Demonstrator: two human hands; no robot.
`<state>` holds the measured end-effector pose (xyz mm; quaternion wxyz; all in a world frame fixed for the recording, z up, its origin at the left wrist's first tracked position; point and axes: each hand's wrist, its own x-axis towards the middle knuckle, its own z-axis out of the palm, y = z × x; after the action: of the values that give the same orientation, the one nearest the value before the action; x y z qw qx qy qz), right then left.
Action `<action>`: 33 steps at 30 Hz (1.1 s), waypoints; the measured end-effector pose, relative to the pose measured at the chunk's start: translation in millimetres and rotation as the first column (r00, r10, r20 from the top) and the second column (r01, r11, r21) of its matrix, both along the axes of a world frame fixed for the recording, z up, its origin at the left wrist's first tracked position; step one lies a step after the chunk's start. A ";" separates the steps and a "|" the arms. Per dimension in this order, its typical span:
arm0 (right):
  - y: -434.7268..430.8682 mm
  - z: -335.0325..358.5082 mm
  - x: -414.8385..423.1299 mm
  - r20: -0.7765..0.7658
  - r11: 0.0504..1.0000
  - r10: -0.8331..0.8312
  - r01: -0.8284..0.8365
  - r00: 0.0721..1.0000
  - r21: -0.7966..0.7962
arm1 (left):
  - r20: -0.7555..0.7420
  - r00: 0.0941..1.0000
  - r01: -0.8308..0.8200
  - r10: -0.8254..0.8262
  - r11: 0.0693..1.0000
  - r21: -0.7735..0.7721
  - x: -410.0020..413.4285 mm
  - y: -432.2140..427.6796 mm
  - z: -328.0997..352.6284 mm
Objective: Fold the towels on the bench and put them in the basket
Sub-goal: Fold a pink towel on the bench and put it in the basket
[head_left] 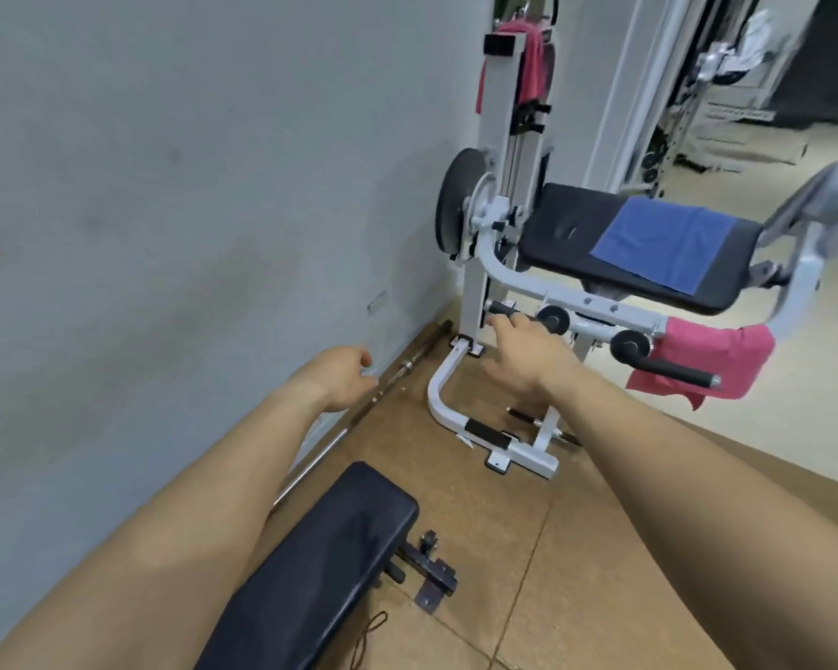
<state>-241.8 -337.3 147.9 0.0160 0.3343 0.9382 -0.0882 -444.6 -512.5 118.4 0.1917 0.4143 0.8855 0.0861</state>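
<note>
Towels sit in three spots on the white machine (492, 137): a blue towel (663, 244) spread flat on its black padded surface (562, 234), a pink towel (717, 353) draped over a black handle (673, 373) at the lower right, and a second pink towel (533, 65) hung high on the upright. Both hands are out in front and hold nothing. The left hand (339, 374) hovers near the wall with its fingers loosely curled. The right hand (523, 355) reaches forward with relaxed fingers, its tips just beside a short black grip (504, 310) below the surface — contact cannot be told. A bar (359, 413) lies on the floor along the wall, and a black bench (330, 563) stands between the forearms.
</note>
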 end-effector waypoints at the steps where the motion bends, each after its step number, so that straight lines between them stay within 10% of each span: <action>1: 14.7 3.3 15.5 -0.005 1.000 -0.029 0.029 1.000 0.003 | -0.009 1.000 0.025 -0.025 1.000 0.004 11.0 17.9 4.5; 33: 507.8 -86.4 370.5 0.168 0.804 -0.565 0.585 0.808 -0.111 | 0.065 0.845 0.531 -0.532 0.847 0.022 299.2 642.7 -68.8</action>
<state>128.8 170.6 61.5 0.0741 0.6056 0.7796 -0.1413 -145.3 130.2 49.6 0.2377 0.6403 0.7290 0.0454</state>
